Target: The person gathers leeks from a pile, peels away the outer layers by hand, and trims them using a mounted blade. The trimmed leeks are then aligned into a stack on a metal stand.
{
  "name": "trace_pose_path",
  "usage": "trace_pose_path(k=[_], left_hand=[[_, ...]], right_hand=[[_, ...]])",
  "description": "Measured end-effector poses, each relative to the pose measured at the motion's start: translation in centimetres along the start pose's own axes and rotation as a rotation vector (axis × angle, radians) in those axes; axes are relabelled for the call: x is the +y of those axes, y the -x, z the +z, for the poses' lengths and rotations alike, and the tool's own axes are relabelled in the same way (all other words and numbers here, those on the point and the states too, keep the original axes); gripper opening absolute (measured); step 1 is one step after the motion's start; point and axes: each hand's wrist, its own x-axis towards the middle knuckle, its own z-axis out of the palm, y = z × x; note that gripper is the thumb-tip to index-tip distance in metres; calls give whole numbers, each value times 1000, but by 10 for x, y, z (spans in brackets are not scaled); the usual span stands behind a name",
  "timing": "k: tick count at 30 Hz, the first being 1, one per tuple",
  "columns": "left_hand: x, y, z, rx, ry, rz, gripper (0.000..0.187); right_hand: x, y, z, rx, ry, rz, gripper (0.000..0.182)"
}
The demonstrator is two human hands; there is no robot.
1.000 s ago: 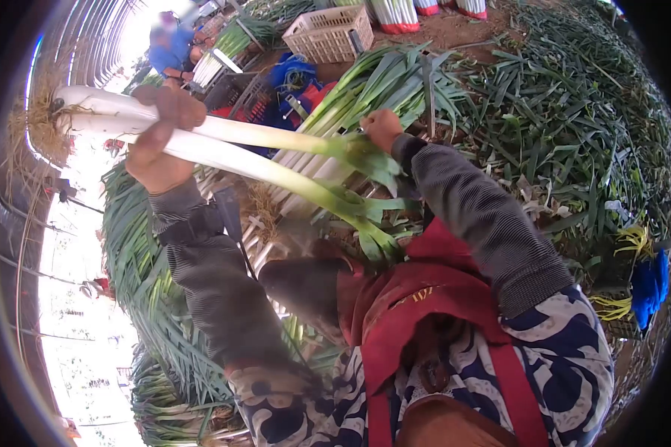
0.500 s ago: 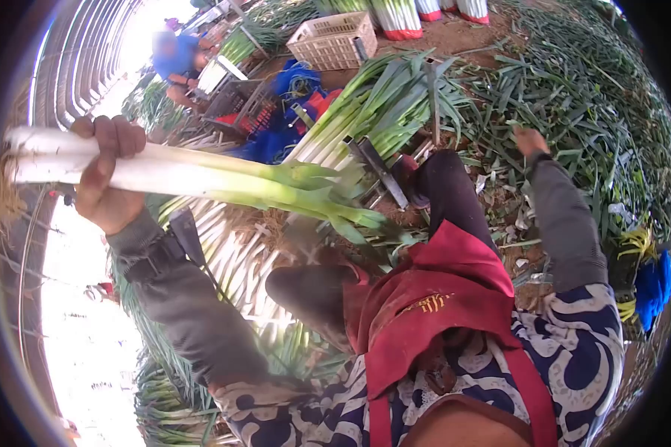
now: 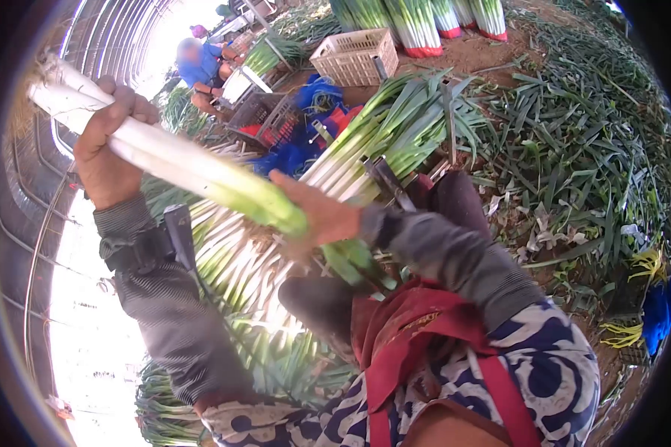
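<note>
Red apron cloth [image 3: 417, 328] fills the near edge at six o'clock, over my patterned shirt [image 3: 552, 372]. Just beyond it my right hand [image 3: 317, 216] lies flat and open, fingers stretched toward ten o'clock, with its palm against the green part of the leeks [image 3: 201, 171]; I cannot tell whether the thumb curls under them. Those leeks run as a tight bunch from the centre up to ten o'clock, white shafts and roots outermost. My left hand [image 3: 108, 160] is wrapped firmly round the white shafts at nine o'clock, fingers closed over the top. Under the bunch lies a heap of leeks [image 3: 365, 141] stretching toward one o'clock. Cut green leaves [image 3: 574, 134] cover the ground at two o'clock. Farther off, at twelve, stands a pale plastic crate [image 3: 354, 56], and at eleven a person in blue [image 3: 197, 63] bends over more leeks.
</note>
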Motion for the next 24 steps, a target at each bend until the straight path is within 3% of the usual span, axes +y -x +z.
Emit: trace_pose_path(k=[3,6,7,8,9,10,11,12,13,14,15,17,18,19,20,22,23,24], left_hand=[[11,-6,1,32,-24,-42,39],[29,-12,-37,46,-26,21,38],[39,-11,-45,-1,-19,87,35],[47,-8,-54,-41,-15,151,32],[57,-4,-69,37,142,127,28],[55,-3,-76,-194,364,151,26],[52,0,-85,-116,348,208,25],[46,4,-93,-37,331,265,24],[26,4,-87,312,212,409,27],[-21,7,-132,290,217,368,36],[-60,10,-116,631,81,394,45],[-153,30,-161,671,-1123,323,36],[-191,27,-136,582,-165,238,32],[-229,24,-111,690,833,254,27],[-271,30,-105,738,964,224,27],[-352,45,-89,891,1044,99,25],[-391,54,-81,1027,1148,14,34],[-431,71,-72,1064,1120,-61,34]], right_hand=[[-9,-17,17,56,-176,130,83],[-8,-36,9,270,114,-1,58],[-18,-47,-11,231,181,-56,54],[-28,-59,-29,272,305,-115,53],[-27,-75,-54,119,418,-84,64],[-32,-88,-73,277,587,-221,47],[-52,-100,-100,138,723,-92,45],[-57,-115,-121,169,851,-255,42],[-58,-129,-149,41,928,-214,59],[-63,-158,-187,-98,980,-27,55],[-57,-176,-213,-181,1194,229,51],[-94,-196,-211,-373,1495,226,58],[-75,-203,-216,-421,1567,155,55],[-49,-209,-226,-469,1640,84,52],[-20,-210,-236,-517,1714,14,50],[59,-189,-255,-542,1538,-28,50],[104,-177,-263,-557,1444,-46,51],[143,-161,-262,-606,1413,42,52]])
